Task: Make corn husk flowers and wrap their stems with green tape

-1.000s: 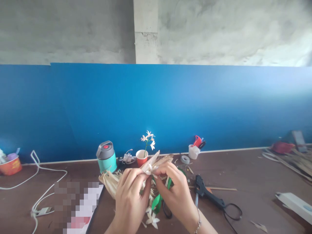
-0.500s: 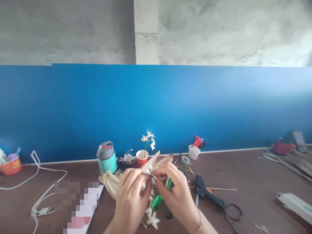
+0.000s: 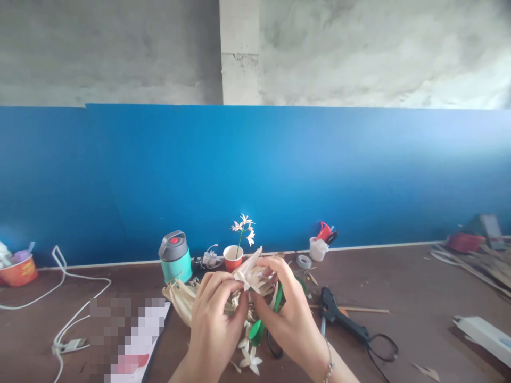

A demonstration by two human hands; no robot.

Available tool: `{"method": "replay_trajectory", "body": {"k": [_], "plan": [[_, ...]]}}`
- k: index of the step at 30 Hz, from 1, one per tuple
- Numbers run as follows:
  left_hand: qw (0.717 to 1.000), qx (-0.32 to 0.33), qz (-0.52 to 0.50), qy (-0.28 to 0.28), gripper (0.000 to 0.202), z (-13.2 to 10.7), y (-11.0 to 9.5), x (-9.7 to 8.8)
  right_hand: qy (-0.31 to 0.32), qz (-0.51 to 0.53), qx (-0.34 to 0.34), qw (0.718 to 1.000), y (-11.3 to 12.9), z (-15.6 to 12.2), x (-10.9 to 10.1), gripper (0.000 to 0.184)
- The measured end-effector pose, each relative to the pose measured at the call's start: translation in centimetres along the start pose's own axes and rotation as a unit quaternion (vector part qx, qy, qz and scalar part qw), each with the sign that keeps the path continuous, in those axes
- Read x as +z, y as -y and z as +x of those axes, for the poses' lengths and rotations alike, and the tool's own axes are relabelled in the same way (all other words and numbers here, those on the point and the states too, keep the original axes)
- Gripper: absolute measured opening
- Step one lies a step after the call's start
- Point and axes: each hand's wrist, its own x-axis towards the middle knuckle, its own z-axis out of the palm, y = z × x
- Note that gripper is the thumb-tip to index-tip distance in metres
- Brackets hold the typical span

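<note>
Pale, pointed-petalled flower (image 3: 248, 277), spread open, between left fingers (image 3: 227, 290) and right fingers (image 3: 284, 270)

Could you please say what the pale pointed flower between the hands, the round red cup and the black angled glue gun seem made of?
The pale pointed flower: perhaps matte dried husk or paper, with thin petals. The round red cup: probably smooth paper, given its thin white rim. The black angled glue gun: likely dull plastic; its body looks moulded.
</note>
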Motion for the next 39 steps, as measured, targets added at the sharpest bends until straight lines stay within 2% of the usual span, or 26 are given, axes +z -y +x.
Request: {"method": "replay_trajectory", "body": {"k": [11,15,23,33,39], "plan": [[0.999,0.007,0.005,0.035,0.018,0.1,-0.7,-0.4,0.025,0.049,-0.018,0.998,-0.1,0.4,-0.3,0.021],[0.999,0.009,0.005,0.038,0.018,0.1,-0.6,-0.4,0.031,0.088,0.005,0.996,-0.2,0.4,-0.4,0.015],[0.999,-0.011,-0.004,0.037,0.021,0.0,0.0,-0.2,0.013,0.121,0.094,0.988,-1.7,0.7,0.0,0.003],[0.999,0.026,0.006,0.037,0.014,0.1,0.1,-0.2,0.018,0.179,0.127,0.976,-1.6,0.9,0.0,0.014],[0.998,0.031,0.019,0.044,0.011,0.2,-0.1,-0.3,0.026,0.2,0.134,0.97,-1.6,0.8,0.0,0.014]]}}
